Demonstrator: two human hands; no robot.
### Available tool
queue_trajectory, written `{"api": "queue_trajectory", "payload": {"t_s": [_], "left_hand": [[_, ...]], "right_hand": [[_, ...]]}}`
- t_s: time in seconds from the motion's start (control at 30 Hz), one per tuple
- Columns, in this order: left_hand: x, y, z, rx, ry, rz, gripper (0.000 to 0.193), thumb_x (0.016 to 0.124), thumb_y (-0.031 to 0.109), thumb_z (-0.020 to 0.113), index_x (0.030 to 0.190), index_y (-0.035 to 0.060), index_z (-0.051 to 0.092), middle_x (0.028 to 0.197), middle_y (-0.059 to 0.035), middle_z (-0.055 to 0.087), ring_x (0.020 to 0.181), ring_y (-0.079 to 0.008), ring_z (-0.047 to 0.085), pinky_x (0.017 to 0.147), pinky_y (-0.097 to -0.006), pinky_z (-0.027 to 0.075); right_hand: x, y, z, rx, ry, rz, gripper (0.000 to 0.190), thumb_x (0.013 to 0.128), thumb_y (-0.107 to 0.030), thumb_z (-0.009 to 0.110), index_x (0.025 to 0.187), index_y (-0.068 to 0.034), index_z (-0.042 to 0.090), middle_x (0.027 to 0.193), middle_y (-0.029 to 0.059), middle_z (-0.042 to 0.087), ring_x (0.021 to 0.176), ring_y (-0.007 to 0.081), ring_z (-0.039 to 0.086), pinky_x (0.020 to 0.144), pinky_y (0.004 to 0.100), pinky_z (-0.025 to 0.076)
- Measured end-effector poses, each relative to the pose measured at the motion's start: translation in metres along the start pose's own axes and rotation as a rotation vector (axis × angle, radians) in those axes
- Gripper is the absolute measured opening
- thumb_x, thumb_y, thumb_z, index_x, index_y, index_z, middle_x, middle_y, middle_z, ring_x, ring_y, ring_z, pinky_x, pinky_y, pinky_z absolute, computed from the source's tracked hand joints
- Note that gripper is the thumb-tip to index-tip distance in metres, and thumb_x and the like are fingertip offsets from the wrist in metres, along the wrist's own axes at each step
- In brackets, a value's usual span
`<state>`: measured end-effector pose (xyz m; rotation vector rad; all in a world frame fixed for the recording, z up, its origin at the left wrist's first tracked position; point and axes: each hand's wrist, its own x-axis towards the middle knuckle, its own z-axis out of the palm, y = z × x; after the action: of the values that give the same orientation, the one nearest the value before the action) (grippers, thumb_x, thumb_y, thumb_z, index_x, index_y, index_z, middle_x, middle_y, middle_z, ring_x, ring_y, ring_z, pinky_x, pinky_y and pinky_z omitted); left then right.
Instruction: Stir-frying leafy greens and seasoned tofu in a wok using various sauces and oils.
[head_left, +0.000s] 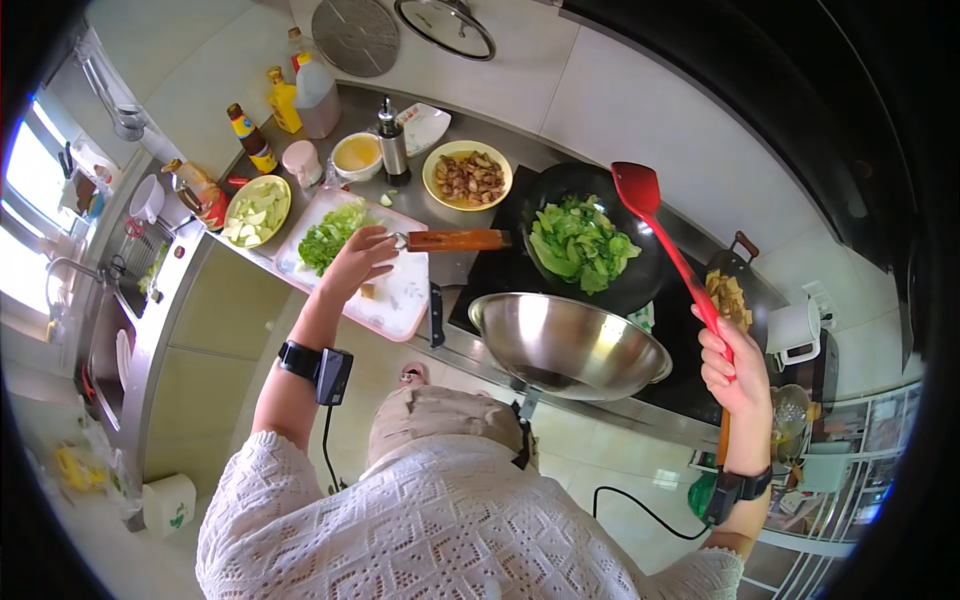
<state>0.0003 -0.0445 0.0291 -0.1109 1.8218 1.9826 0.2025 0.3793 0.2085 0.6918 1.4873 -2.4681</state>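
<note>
My right hand (731, 360) is closed around the handle of a red spatula (637, 187), its blade raised over the right rim of a black wok (652, 277). Chopped leafy greens (581, 244) lie in the wok. The wooden wok handle (459, 240) points left, and my left hand (367, 255) is beside its end with fingers apart, over a white cutting board (401, 300). More cut greens (330, 232) are on the board's upper left part. A large steel bowl (570, 345) is tilted at the stove's front edge, near the wok; what supports it is unclear.
A kitchen knife (436, 315) lies right of the board. Behind are a bowl of browned meat pieces (469, 180), a steel oil dispenser (393, 142), bottles (251, 139) and a bowl of pale slices (257, 211). Another pan (735, 270) with food stands right of the wok.
</note>
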Motion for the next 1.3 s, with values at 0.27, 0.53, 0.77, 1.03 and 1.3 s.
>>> {"api": "queue_trajectory", "payload": {"t_s": [0.27,0.53,0.77,1.03,1.3], "left_hand": [[0.149,0.0,-0.059,0.255,0.191,0.366,0.086,0.065,0.029,0.075,0.125,-0.0057,0.023,0.123,-0.0272,0.034,0.116,-0.0272,0.036,0.091,-0.0373,0.037],[0.266,-0.009,-0.059,0.733,0.447,0.555,0.089,0.054,0.033,0.078,0.119,-0.0058,0.031,0.111,-0.0253,0.044,0.106,-0.0376,0.041,0.091,-0.0402,0.034],[0.284,-0.024,-0.047,0.594,0.559,0.592,0.076,0.057,0.022,0.076,0.118,-0.0027,0.037,0.11,-0.0212,0.049,0.102,-0.0352,0.047,0.087,-0.0394,0.038],[0.237,0.028,-0.066,0.465,0.345,0.786,0.046,0.064,0.011,0.069,0.104,0.0016,0.046,0.089,-0.0124,0.058,0.08,-0.0238,0.056,0.074,-0.0334,0.043],[0.123,0.147,-0.012,0.485,0.048,0.823,0.041,0.068,0.017,0.067,0.1,0.0003,0.045,0.082,-0.0067,0.055,0.073,-0.0124,0.053,0.066,-0.027,0.045]], "right_hand": [[-0.032,0.028,0.073,0.134,0.116,-0.092,0.033,0.09,-0.017,0.039,0.116,0.002,0.043,0.064,-0.003,0.039,0.039,0.0022,0.029,0.034,0.017,0.025],[-0.039,0.051,0.14,0.163,0.296,-0.199,0.03,0.09,-0.019,0.04,0.113,-0.001,0.047,0.064,-0.0043,0.039,0.04,0.0013,0.029,0.035,0.0163,0.023],[-0.046,0.052,0.167,0.169,0.413,-0.22,0.028,0.089,-0.019,0.043,0.111,-0.003,0.048,0.064,-0.0042,0.041,0.039,0.0012,0.028,0.035,0.0163,0.019],[-0.05,0.046,0.144,0.061,0.452,-0.231,0.025,0.088,-0.019,0.044,0.109,-0.004,0.049,0.064,-0.0033,0.042,0.04,0.0016,0.029,0.036,0.0159,0.02],[-0.046,0.035,0.091,-0.038,0.334,-0.205,0.027,0.089,-0.02,0.044,0.111,-0.005,0.045,0.064,-0.0031,0.043,0.04,0.0019,0.03,0.036,0.0158,0.021]]}}
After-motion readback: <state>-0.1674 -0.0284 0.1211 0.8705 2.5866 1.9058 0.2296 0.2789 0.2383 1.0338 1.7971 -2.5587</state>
